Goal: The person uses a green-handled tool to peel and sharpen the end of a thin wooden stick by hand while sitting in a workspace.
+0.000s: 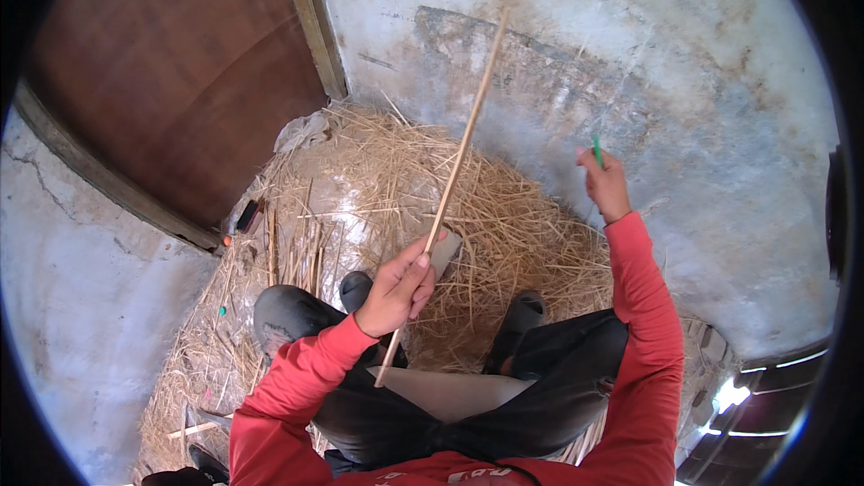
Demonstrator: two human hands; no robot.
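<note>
A stained wall (576,54) and a brown door (171,72) stand beyond a spread of straw (517,234). The stick (468,139) slants upward, away from the body, in the left hand (394,286), whose fingers pinch it below its middle. Well apart, the raised right hand (608,187) has its fingers closed on a small green tool (597,149), mostly hidden.

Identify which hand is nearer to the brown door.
Left. The left hand, gripping a wooden stick, appears below and right of the brown door; the right hand, holding a green object, is farther to the right.
</note>
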